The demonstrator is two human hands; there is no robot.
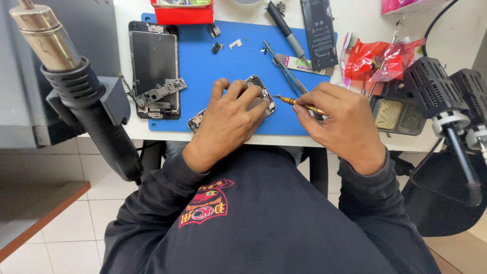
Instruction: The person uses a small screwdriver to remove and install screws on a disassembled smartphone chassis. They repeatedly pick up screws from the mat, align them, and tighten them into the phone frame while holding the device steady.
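My left hand lies flat over an opened phone body on the blue work mat, pinning it down. My right hand grips a small screwdriver with a gold shaft. Its tip touches the phone's right edge near my left fingertips. Most of the phone is hidden under my left hand.
A detached phone screen with a circuit board on it lies at the mat's left. A black battery, tweezers, another screwdriver, a red tray and red plastic bags lie behind. A hot-air gun stands at left, soldering tools at right.
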